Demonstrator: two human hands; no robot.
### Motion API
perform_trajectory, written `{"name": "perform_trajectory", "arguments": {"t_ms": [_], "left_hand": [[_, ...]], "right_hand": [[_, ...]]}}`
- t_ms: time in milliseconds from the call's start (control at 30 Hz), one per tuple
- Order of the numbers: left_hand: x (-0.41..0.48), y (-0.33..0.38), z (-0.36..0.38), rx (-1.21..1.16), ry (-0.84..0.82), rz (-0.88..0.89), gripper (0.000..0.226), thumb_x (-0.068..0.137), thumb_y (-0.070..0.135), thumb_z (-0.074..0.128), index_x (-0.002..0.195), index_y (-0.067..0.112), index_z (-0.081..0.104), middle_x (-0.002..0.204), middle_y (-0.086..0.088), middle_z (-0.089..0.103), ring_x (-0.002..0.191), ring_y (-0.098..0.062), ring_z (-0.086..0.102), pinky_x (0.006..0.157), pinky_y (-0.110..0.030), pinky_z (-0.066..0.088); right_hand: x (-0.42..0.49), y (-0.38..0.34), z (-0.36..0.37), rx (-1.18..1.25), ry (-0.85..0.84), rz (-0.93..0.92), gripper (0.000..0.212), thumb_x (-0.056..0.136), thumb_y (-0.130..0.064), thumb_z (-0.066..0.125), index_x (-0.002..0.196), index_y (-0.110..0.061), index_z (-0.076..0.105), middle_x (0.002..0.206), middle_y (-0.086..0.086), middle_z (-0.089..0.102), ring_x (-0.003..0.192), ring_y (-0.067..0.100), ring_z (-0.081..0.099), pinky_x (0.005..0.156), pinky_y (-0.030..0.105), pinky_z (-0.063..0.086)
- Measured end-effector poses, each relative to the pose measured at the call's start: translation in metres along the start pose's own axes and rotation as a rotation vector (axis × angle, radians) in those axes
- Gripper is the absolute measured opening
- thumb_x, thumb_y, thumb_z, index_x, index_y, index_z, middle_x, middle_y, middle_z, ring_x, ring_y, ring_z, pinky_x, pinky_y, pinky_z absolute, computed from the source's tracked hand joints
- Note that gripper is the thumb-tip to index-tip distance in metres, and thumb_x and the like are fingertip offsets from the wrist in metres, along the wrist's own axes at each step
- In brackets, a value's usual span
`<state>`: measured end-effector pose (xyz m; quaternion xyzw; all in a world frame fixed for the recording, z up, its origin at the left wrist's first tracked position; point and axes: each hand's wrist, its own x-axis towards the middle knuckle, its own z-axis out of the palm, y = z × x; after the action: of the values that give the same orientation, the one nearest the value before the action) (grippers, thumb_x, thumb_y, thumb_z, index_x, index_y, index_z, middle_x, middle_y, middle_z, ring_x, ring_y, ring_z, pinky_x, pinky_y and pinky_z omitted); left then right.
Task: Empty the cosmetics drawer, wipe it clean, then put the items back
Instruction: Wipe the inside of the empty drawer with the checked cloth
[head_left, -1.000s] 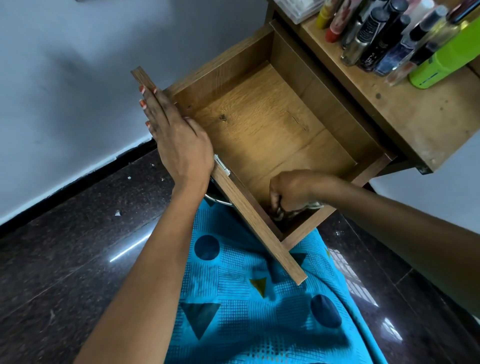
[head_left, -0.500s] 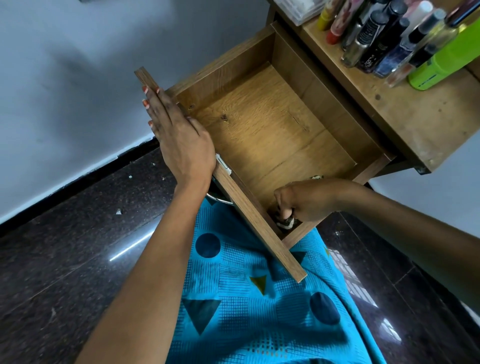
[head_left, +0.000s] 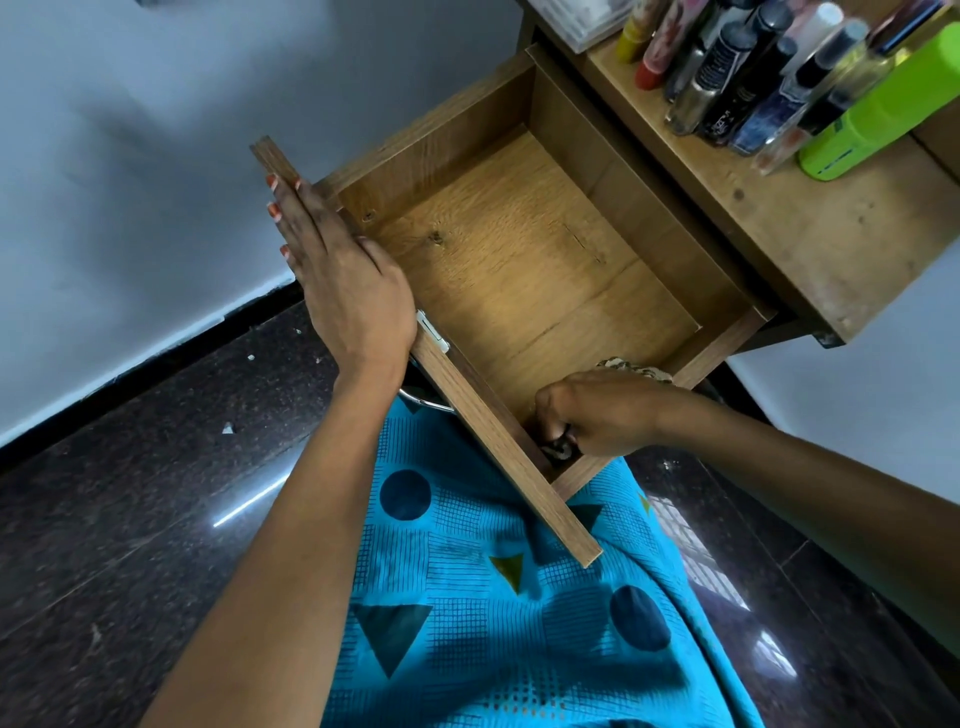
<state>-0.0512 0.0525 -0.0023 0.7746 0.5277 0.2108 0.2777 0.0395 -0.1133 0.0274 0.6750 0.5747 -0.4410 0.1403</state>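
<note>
- The drawer (head_left: 519, 249) is pulled out of the bench (head_left: 831, 234).
- The left hand (head_left: 343, 280) is laid flat, fingers straight, on the drawer's front panel.
- A cloth (head_left: 558, 451) is gripped by the curled right hand (head_left: 597, 410) in the drawer's near corner.
- Bottles (head_left: 753, 78) are stood on the bench.

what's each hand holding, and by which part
The right hand grips a bunched cloth in the near corner of the drawer; which part of it cannot be told. The left hand holds nothing, lying flat on the drawer front.
</note>
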Motion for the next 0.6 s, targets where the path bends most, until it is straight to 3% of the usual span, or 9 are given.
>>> {"name": "perform_trajectory", "arguments": {"t_ms": [100,200,400,500,600], "left_hand": [[0.000,0.000,-0.001,0.004,0.003,0.003,0.056,0.094,0.008,0.028,0.145,0.004,0.004,0.156,-0.011,-0.002,0.144,-0.024,-0.002,0.116,-0.032,0.001],[0.000,0.000,-0.002,0.000,0.001,0.004,0.056,0.094,0.008,0.027,0.145,0.004,0.004,0.156,-0.011,-0.002,0.144,-0.024,-0.002,0.116,-0.032,0.001],[-0.002,0.000,-0.002,-0.002,0.005,0.004,0.055,0.095,0.009,0.027,0.145,0.005,0.004,0.156,-0.011,-0.002,0.144,-0.023,-0.002,0.116,-0.031,0.001],[-0.002,0.000,-0.002,0.001,0.010,0.005,0.055,0.095,0.009,0.027,0.145,0.004,0.005,0.156,-0.011,-0.002,0.144,-0.023,-0.002,0.116,-0.030,0.000],[-0.002,0.000,-0.002,-0.003,0.008,0.004,0.055,0.095,0.009,0.028,0.145,0.005,0.005,0.156,-0.010,-0.001,0.144,-0.023,-0.001,0.116,-0.030,0.001]], "right_hand": [[-0.011,-0.006,-0.009,-0.018,0.007,-0.060,0.028,0.085,-0.004,0.047,0.106,-0.008,0.066,0.110,0.007,0.064,0.102,0.024,0.057,0.084,0.034,0.047],[-0.016,-0.013,-0.011,0.021,0.039,-0.012,0.034,0.085,-0.002,0.048,0.113,-0.013,0.064,0.117,0.003,0.061,0.107,0.020,0.055,0.088,0.032,0.046],[-0.005,-0.019,-0.005,0.051,0.018,0.148,0.033,0.088,-0.003,0.049,0.120,-0.011,0.053,0.126,0.007,0.048,0.116,0.021,0.047,0.087,0.026,0.037],[-0.001,-0.022,-0.001,-0.023,0.000,0.153,0.032,0.091,-0.008,0.048,0.123,-0.011,0.050,0.127,0.005,0.048,0.120,0.019,0.043,0.101,0.030,0.031],[-0.002,-0.018,0.000,-0.026,-0.018,0.136,0.033,0.091,-0.009,0.048,0.123,-0.012,0.050,0.126,0.006,0.050,0.121,0.019,0.043,0.102,0.031,0.030]]}}
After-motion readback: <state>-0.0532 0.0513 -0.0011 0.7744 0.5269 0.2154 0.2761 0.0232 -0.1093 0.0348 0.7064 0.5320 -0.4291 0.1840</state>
